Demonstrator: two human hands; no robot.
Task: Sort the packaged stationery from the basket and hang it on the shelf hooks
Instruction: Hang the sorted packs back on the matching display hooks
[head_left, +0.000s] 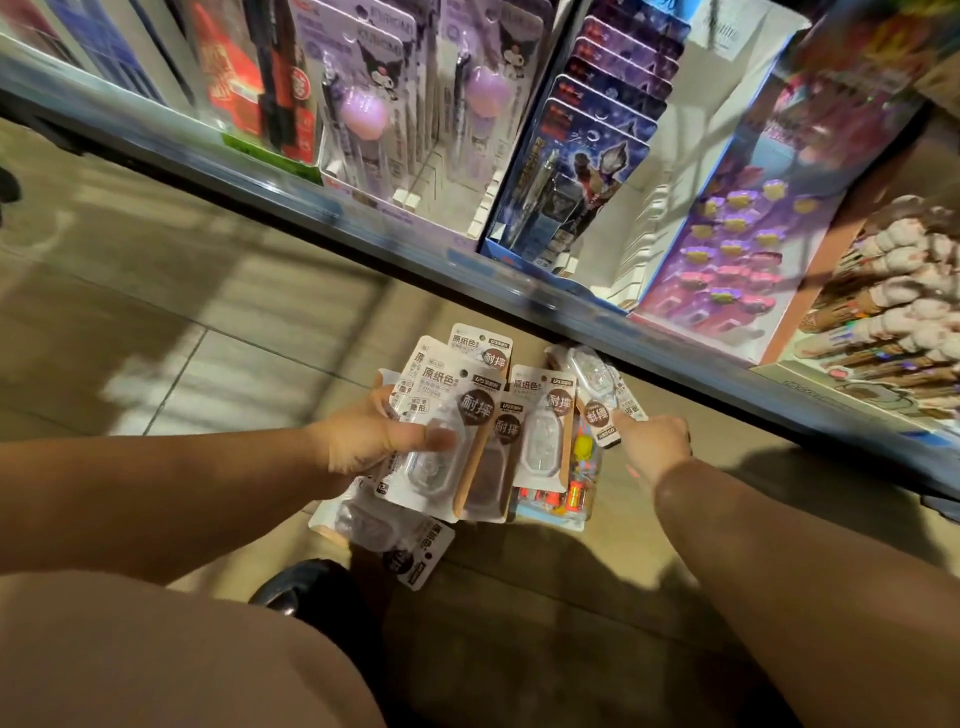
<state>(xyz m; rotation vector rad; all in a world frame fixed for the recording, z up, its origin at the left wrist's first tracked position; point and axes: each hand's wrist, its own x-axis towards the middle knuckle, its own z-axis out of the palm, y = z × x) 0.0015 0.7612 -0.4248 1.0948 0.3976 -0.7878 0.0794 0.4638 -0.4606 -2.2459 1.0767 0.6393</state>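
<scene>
My left hand (366, 436) grips a fanned stack of white correction-tape packs (441, 415), thumb pressed on the front blister. My right hand (654, 444) pinches the lower end of one more such pack (602, 395), tilted and held just right of the stack. Beneath the stack lies another white pack (400, 545) on the floor, beside a blue pack with orange and yellow items (566, 493). No basket is in view.
The shelf edge (363, 208) runs diagonally above my hands. On it stand purple pen packs (363, 104), dark blue hero pen cards (582, 171), a purple display box (737, 234) and plush-topped pens (893, 291). My black shoe (306, 587) and knee are below.
</scene>
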